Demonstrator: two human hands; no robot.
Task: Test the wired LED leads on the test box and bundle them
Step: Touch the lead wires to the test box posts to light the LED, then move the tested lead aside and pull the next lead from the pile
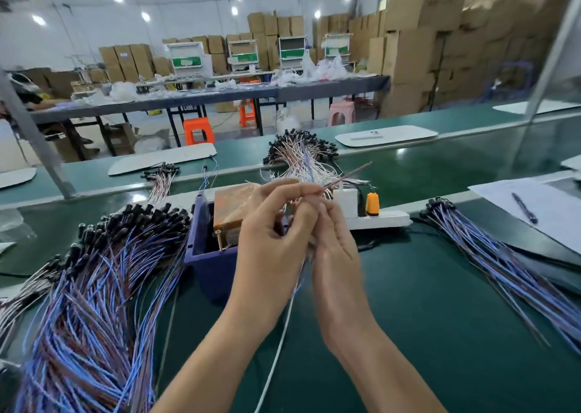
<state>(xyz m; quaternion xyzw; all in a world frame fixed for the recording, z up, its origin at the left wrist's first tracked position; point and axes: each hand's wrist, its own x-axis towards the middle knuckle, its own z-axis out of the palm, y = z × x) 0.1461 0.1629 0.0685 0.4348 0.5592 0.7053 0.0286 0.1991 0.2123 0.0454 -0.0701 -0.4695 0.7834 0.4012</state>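
Pinching a reddish-brown lead between thumb and curled fingers, the left hand was raised over the green bench, the lead's free end slanting up to the right. The right hand was close beside it with its fingertips at the same lead, but blur hid whether they gripped it or only touched it. A white cable ran down the bench from between the wrists. Just behind the hands, and partly hidden by them, stood the test box, a blue plastic tub. Inside it sat a block wrapped in brown tape. Left of the tub a large heap of blue and brown leads fanned across the bench, their black heads lying toward the tub. On the right a smaller bundle of the same leads lay well apart from the hands. Behind the right hand a white power strip carried a white adapter, a black plug and an orange plug. Beyond the bundle a pen lay on a sheet of paper. Farther back a pile of pale leads with black heads lay on the bench. Across the aisle stood orange stools, a long grey table and stacked cartons.
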